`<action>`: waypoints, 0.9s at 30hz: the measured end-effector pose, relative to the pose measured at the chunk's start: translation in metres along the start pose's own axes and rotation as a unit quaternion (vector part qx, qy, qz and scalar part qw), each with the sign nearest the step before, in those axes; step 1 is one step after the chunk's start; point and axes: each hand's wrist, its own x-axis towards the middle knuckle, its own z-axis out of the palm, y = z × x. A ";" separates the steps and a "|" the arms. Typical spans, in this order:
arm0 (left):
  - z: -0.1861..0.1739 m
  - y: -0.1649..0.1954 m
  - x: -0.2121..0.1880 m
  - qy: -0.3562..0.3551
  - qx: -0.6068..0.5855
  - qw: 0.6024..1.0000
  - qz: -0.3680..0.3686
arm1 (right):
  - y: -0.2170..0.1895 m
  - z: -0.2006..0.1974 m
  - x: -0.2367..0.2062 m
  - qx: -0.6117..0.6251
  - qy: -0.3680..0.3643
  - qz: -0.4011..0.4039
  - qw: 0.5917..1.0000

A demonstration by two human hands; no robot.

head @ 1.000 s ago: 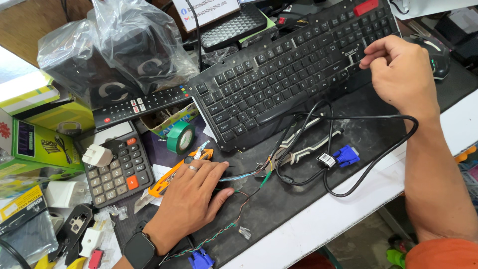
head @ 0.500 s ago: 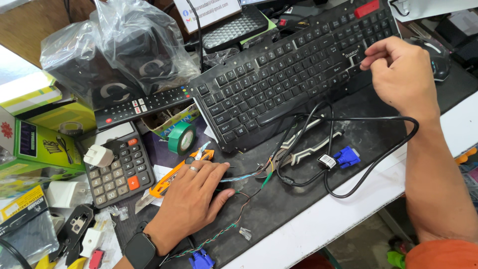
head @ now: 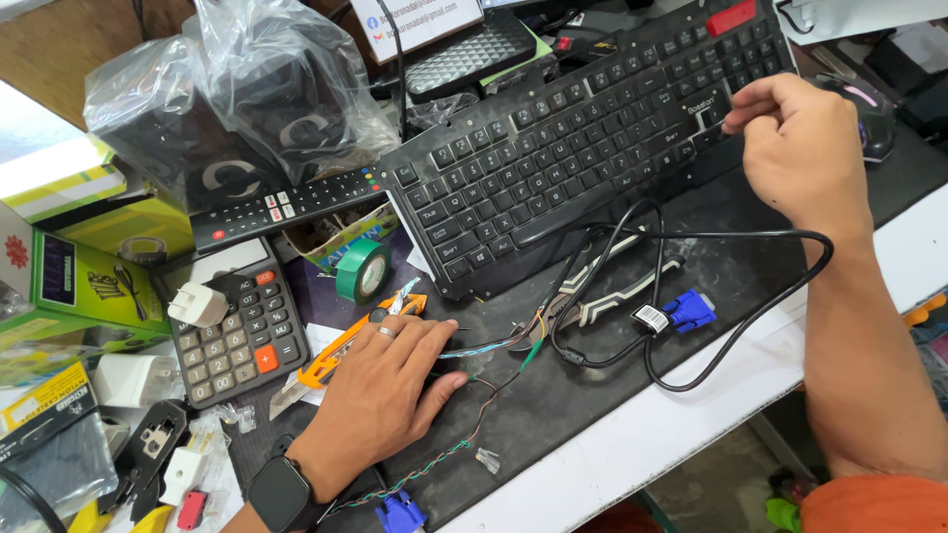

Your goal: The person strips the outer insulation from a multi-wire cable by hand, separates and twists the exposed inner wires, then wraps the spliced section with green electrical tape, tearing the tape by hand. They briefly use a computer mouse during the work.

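The right hand's fingertips (head: pixel 736 116) were pinched narrowly on a key at the right end of the black keyboard (head: pixel 583 158), with the right hand (head: pixel 805 158) arched above it. Compared with a second before, that hand had hardly moved, so the work on that same key seemed to be going on. The left hand's fingers (head: pixel 415 341) lay spread and flat, holding nothing, pressed on thin coloured wires (head: pixel 484 345) on the dark mat (head: pixel 750 257); over that second the left hand (head: pixel 380 395) had crept slightly to the right along them, apparently to pin them down. The keyboard lay aslant on the mat in the middle of the bench, its long axis running from near left to far right, its key rows facing the person. Its black cable (head: pixel 691 296) looped just near of it, beside a blue plug (head: pixel 688 309). An orange knife (head: pixel 346 345), green tape (head: pixel 362 269) and a calculator (head: pixel 237 326) lay to the left.
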 end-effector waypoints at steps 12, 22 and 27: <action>-0.001 0.000 0.000 -0.005 0.006 1.000 -0.002 | -0.004 0.001 0.000 -0.003 -0.014 0.019 1.000; -0.001 0.001 0.000 -0.003 0.002 1.000 -0.003 | -0.002 0.001 -0.001 -0.011 -0.012 0.009 1.000; 0.000 0.000 0.000 0.000 0.007 1.000 -0.001 | 0.006 0.004 -0.002 0.029 0.041 -0.033 0.998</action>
